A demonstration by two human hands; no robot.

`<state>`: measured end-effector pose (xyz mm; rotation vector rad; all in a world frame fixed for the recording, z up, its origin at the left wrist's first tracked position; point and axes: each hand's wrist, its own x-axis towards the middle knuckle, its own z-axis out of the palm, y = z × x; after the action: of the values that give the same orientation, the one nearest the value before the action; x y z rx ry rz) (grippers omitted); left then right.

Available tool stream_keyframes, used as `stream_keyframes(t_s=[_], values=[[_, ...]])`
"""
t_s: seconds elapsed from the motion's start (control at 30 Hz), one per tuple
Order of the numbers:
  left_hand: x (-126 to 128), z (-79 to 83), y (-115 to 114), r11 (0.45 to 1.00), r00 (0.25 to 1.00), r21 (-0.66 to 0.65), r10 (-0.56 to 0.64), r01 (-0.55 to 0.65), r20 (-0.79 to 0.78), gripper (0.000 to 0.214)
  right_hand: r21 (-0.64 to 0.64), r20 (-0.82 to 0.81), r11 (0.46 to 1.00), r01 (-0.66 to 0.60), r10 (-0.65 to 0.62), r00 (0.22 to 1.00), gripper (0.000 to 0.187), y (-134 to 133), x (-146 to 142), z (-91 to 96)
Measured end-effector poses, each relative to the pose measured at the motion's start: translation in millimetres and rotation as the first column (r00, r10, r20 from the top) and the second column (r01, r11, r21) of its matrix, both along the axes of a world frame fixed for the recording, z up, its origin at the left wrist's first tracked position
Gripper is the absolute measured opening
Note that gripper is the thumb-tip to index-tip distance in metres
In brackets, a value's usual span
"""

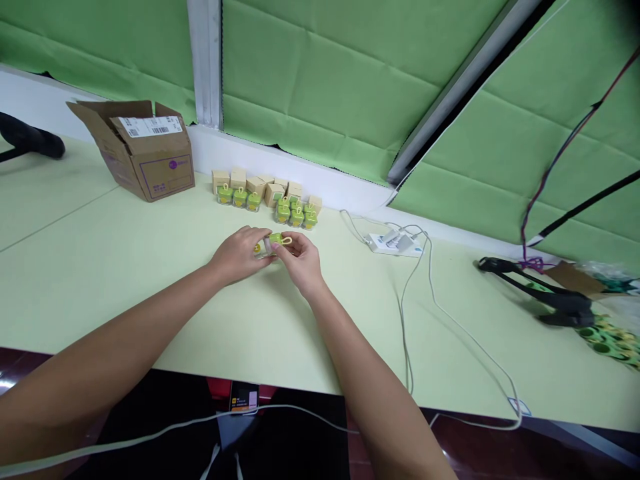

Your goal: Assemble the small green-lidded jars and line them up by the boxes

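Note:
Between my two hands, just above the table, is a small clear container (267, 247) with a green lid (276, 238) and a pale yellow loop. It lies on its side, the lid toward the right. My left hand (241, 255) is closed round the clear body, where a bit of yellow shows. Thumb and fingers of my right hand (301, 261) pinch the lid end near the loop. Whether lid and body are joined, I cannot tell. Behind my hands stand similar green-lidded containers (239, 197) in two groups, with small tan boxes (257, 185) behind them.
An open cardboard box (145, 160) stands at the back left. To the right lies a white power strip (395, 244), its cables (440, 307) running over the table's front edge. Black stands (545, 293) and green-yellow items (610, 340) are at far right. A phone (244, 397) lies below the edge.

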<state>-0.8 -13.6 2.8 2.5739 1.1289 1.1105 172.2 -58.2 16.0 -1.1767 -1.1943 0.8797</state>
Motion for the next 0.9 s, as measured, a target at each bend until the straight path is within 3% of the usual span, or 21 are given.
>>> stream_keyframes(t_s=[0.23,0.47,0.73,0.9], values=[[1,-0.5,0,0.995,0.998,0.08,-0.057,0.059,-0.023,0.036,-0.026,0.025,0.995,-0.093,0.093,0.995,0.054,-1,-5,-5.7],[3,0.0,-4,0.999,1.0,0.042,-0.027,0.028,-0.01,0.034,-0.031,-0.048,0.98,-0.197,0.195,0.98,0.05,-3,-6,-7.6],[9,-6.9,-5,1.0,1.0,0.009,0.008,-0.008,0.001,0.032,-0.091,-0.067,0.989,-0.117,0.111,0.992,0.053,-1,-6,-14.0],[12,-5.3,-7,0.987,1.0,-0.158,-0.02,0.021,0.007,0.041,-0.028,0.068,0.998,-0.058,0.059,0.996,0.041,7,-2,-25.0]])
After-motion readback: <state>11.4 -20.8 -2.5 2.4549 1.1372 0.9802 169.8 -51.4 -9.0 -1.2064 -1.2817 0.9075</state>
